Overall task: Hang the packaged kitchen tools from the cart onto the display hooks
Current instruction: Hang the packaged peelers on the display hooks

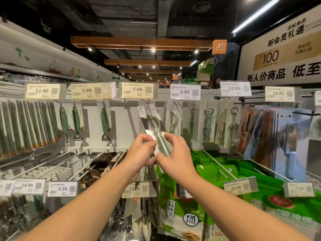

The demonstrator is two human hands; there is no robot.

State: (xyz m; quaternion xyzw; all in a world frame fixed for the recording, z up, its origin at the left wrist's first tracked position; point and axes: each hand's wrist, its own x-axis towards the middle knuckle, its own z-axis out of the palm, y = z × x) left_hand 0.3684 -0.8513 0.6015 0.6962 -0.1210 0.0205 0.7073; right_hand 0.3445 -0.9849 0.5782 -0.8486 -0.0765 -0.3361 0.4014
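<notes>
A packaged peeler [157, 129] with a pale green handle on a white card is held up in front of the display wall. My left hand [141, 152] grips the card's lower left edge. My right hand [173, 153] pinches its lower right side and the handle. The card's top reaches the hook [129, 113] under the 7.99 price tag [138, 90]. A similar packaged peeler [172, 117] hangs just to the right, under the 6.99 tag [185, 91]. The cart is out of view.
Packaged tools hang on the left hooks [76, 120]; bottle openers and corkscrews [208, 124] hang to the right. Several bare hooks [69, 159] jut out at lower left. Green bags [225, 174] fill the lower right row. Price tags line both rows.
</notes>
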